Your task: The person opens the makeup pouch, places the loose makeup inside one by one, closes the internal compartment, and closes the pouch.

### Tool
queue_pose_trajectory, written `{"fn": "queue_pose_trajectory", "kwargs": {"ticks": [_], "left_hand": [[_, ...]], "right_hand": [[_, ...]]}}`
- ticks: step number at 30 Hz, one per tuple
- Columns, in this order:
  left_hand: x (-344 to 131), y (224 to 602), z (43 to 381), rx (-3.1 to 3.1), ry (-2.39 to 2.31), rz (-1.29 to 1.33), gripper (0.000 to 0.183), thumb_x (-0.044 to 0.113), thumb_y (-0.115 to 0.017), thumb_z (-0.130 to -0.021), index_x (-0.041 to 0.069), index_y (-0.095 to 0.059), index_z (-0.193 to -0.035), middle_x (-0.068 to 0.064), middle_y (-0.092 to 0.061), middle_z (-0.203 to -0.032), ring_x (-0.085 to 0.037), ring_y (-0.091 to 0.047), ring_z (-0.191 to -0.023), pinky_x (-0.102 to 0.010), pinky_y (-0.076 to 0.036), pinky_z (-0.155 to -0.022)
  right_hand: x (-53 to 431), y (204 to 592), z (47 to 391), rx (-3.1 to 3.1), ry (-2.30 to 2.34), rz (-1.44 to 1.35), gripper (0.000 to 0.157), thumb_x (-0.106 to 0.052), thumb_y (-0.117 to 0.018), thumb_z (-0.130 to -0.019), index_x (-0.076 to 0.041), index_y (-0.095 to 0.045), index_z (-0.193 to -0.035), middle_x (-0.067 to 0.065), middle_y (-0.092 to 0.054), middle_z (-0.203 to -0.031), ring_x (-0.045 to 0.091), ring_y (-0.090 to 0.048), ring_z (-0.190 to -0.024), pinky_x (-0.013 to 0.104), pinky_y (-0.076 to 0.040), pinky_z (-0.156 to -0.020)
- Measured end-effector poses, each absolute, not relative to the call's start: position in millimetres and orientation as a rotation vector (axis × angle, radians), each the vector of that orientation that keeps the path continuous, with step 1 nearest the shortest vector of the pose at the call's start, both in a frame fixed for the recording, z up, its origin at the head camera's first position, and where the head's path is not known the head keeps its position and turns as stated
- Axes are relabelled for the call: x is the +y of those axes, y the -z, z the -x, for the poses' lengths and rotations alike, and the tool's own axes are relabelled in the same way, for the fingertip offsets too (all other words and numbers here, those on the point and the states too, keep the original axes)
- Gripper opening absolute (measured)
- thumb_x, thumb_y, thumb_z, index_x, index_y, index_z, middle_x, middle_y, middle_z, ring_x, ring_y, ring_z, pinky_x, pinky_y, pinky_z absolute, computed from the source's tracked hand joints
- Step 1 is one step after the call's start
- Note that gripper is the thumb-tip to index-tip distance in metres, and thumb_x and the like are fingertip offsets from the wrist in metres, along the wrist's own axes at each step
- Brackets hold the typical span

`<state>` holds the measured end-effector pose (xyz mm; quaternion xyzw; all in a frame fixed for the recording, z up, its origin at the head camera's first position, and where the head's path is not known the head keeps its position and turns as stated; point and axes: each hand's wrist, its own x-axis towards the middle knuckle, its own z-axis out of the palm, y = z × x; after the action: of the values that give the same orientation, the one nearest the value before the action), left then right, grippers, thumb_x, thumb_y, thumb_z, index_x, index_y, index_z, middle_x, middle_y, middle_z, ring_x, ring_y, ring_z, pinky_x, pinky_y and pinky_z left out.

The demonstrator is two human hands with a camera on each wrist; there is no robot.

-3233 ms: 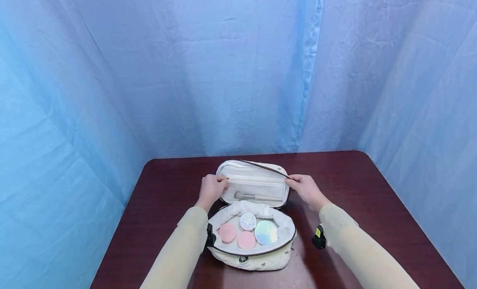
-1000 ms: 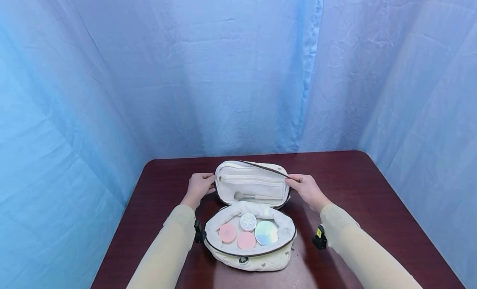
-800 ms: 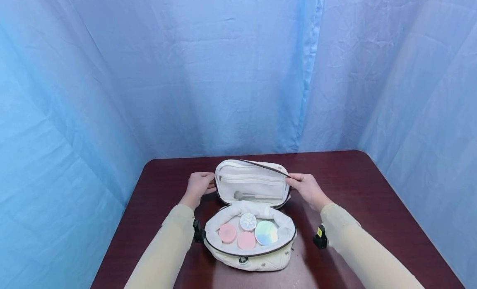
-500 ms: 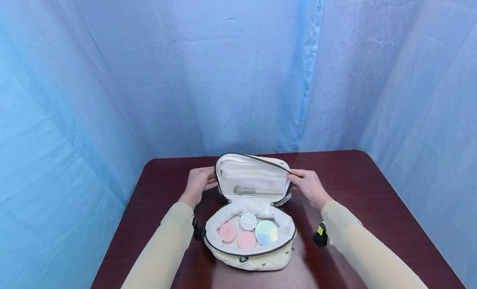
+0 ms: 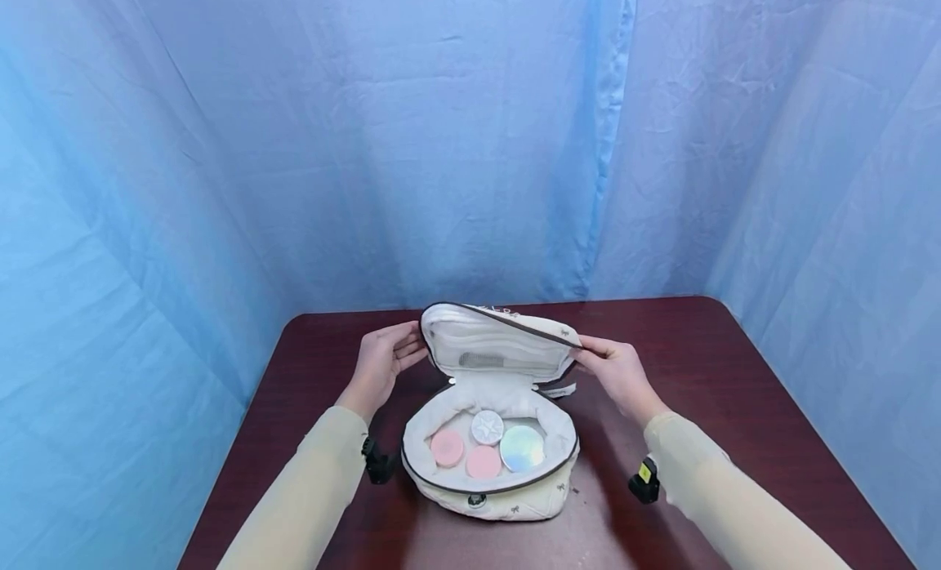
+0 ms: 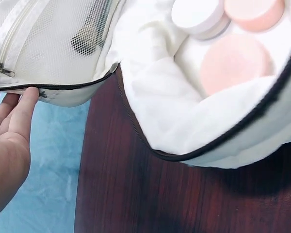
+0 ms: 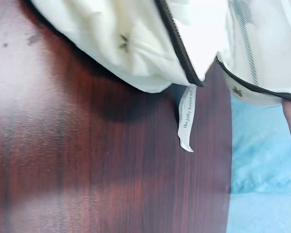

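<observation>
A cream makeup bag (image 5: 515,505) with dark zipper edging stands unzipped on the table. Its lid (image 5: 500,337) is tilted up at the back. A brush (image 5: 481,360) shows through the lid's zipped mesh pocket (image 6: 56,43). At the lid's left edge, my left hand (image 5: 378,362) touches the side with nearly straight fingers. My right hand (image 5: 617,374) pinches the lid's right edge between thumb and fingers. Inside the bag lie two pink round cases (image 5: 447,448), a white round case with a star pattern (image 5: 487,427) and a larger iridescent disc (image 5: 522,448).
The dark red wooden table (image 5: 698,374) has rounded far corners. Blue curtains (image 5: 470,145) hang behind it and on both sides. A white fabric tag (image 7: 186,119) sticks out at the bag's right side.
My left hand has gone from the pocket's zipper pull to the lid's outer left edge. The lid has risen and tipped toward the bag's opening. My right hand has kept its pinch.
</observation>
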<state>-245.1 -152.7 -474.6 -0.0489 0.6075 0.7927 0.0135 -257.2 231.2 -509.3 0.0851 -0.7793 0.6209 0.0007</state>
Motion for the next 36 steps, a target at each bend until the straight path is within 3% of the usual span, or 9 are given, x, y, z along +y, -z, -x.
{"fn": "queue_pose_trajectory", "kwargs": {"ticks": [5,8,12,21,27,36], "left_hand": [[-158,478,228,1.773,-2.530,0.142,0.031,0.017,-0.055,-0.106,-0.008,-0.062,-0.123,-0.013,-0.072,-0.107,-0.023,-0.072,-0.106,-0.041,-0.055,-0.097],[-163,483,215,1.743,-2.530,0.144,0.031,0.017,-0.056,-0.106,-0.009,-0.062,-0.122,-0.011,-0.073,-0.108,-0.021,-0.072,-0.108,-0.041,-0.053,-0.099],[-169,490,199,1.744,-2.489,0.117,0.039,0.017,-0.058,-0.105,-0.011,-0.060,-0.133,-0.012,-0.074,-0.117,-0.020,-0.069,-0.115,-0.040,-0.051,-0.102],[-176,509,172,1.799,-2.355,0.128,0.044,0.019,-0.067,-0.100,-0.009,-0.062,-0.133,-0.020,-0.064,-0.135,-0.019,-0.064,-0.123,-0.031,-0.053,-0.098],[-177,521,161,1.853,-2.268,0.073,0.046,0.021,-0.066,-0.100,-0.012,-0.060,-0.133,-0.023,-0.061,-0.137,-0.023,-0.059,-0.131,-0.032,-0.051,-0.101],[-177,537,155,1.958,-2.155,0.069,0.041,0.019,-0.067,-0.099,-0.010,-0.064,-0.128,-0.021,-0.064,-0.134,-0.017,-0.061,-0.128,-0.031,-0.049,-0.103]], "right_hand": [[232,511,236,-2.496,-1.655,-0.363,0.031,-0.018,-0.072,-0.097,-0.009,-0.074,-0.126,0.012,-0.073,-0.122,-0.006,-0.064,-0.106,0.017,-0.053,-0.086],[230,513,226,-2.469,-1.614,-0.453,0.027,-0.016,-0.073,-0.096,-0.010,-0.076,-0.123,0.010,-0.075,-0.118,-0.003,-0.066,-0.105,0.017,-0.054,-0.085],[227,520,214,-2.408,-1.563,-0.633,0.026,-0.008,-0.073,-0.094,-0.011,-0.077,-0.120,0.009,-0.075,-0.116,0.002,-0.068,-0.107,0.016,-0.053,-0.086],[234,545,193,-2.240,-1.292,-1.084,0.043,0.018,-0.073,-0.081,-0.007,-0.078,-0.115,0.014,-0.075,-0.117,0.023,-0.069,-0.116,0.013,-0.046,-0.098],[239,565,185,-2.200,-1.159,-1.245,0.045,0.018,-0.075,-0.077,-0.010,-0.078,-0.112,0.015,-0.074,-0.118,0.024,-0.070,-0.115,0.015,-0.045,-0.101],[243,583,183,-2.168,-0.956,-1.456,0.046,0.011,-0.076,-0.075,-0.006,-0.075,-0.117,0.018,-0.071,-0.125,0.035,-0.067,-0.117,0.019,-0.041,-0.107]]}}
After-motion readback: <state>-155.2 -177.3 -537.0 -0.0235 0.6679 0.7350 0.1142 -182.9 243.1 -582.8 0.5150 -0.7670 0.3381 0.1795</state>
